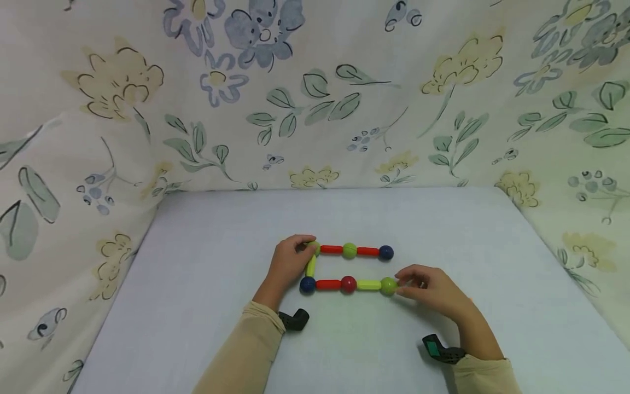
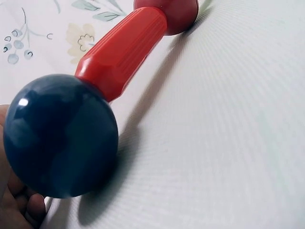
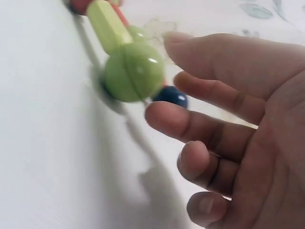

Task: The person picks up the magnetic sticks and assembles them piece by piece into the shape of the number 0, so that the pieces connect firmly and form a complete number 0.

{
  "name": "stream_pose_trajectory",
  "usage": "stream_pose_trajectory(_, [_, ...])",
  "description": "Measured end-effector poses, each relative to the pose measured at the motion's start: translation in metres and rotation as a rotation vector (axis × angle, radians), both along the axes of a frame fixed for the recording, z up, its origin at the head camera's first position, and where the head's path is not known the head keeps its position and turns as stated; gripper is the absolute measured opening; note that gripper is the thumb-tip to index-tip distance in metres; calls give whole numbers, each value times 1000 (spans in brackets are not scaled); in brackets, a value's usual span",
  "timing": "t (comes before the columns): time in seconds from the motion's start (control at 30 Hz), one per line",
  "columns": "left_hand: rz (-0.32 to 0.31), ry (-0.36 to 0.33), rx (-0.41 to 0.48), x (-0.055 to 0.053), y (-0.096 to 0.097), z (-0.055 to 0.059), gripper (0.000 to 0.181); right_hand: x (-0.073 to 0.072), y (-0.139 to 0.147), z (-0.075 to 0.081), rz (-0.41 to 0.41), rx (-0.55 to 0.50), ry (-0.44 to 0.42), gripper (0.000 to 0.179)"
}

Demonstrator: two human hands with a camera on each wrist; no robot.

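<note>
A U-shaped chain of balls and rods lies on the white table. My left hand (image 1: pixel 290 262) grips the green ball (image 1: pixel 315 248) at its upper left corner, fingers partly covering it. A yellow-green rod (image 1: pixel 310 266) joins that ball to a dark blue ball (image 1: pixel 307 285). From there the lower row runs through a red rod (image 1: pixel 328 285), a red ball (image 1: pixel 348 284) and a yellow-green rod (image 1: pixel 368 285) to a green ball (image 3: pixel 133 71). Beside this end ball is my right hand (image 1: pixel 433 287), its fingers loosely bent and apart from it in the right wrist view.
The upper row holds two red rods, a green ball (image 1: pixel 349 250) and a dark blue ball (image 1: pixel 386 252) at its right end. Floral cloth (image 1: pixel 315 109) hangs behind the white table (image 1: pixel 221 230) and along both sides. Black wrist devices (image 1: pixel 295 320) sit on both wrists.
</note>
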State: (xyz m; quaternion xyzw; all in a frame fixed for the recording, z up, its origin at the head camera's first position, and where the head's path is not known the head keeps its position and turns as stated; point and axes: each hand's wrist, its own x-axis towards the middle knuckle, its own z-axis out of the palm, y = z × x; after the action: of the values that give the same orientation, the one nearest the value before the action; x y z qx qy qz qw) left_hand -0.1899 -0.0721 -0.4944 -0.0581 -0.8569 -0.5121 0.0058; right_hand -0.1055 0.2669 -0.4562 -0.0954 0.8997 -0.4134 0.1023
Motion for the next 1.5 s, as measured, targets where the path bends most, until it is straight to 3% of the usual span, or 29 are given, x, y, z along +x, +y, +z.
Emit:
stream_pose_trajectory(0.17, [-17,10,8,-2,3,1,27,10,31,12,-87,50,-44,29])
stream_pose_trajectory(0.3, [-11,14,1,-3,3,0,27,19,56,15,-118,67,-129,36])
stream_pose_trajectory(0.43, [13,8,3,-2,1,-2,25,24,74,19,-121,161,-131,42])
stream_pose_trajectory(0.53, [24,22,17,-2,1,-3,24,27,87,25,-168,237,-102,46])
stream_pose_trajectory(0.63, [28,20,20,-2,0,-2,23,31,100,31,-239,290,-164,59])
stream_pose_trajectory(0.73, [29,6,18,-2,1,-1,23,35,116,31,-281,339,-236,70])
stream_pose_trajectory(0.87, [26,9,16,-1,1,0,24,35,128,23,-258,373,-239,66])
stream_pose_trajectory(1.0, [29,4,16,-1,2,0,24,25,107,13,-238,367,-196,55])
stream_pose_trajectory(1.13, [37,-7,14,-3,2,-1,24,8,57,5,-203,347,-95,43])
stream_pose_trajectory(1.23, [43,-13,10,-3,1,-2,24,-6,18,-2,-192,250,-53,43])
stream_pose_trajectory(1.37, [37,-20,13,-3,0,-2,25,-18,-12,-10,-267,97,-77,51])
stream_pose_trajectory(1.5, [26,-8,15,-3,-1,-2,25,-24,-23,-8,-353,64,-148,53])
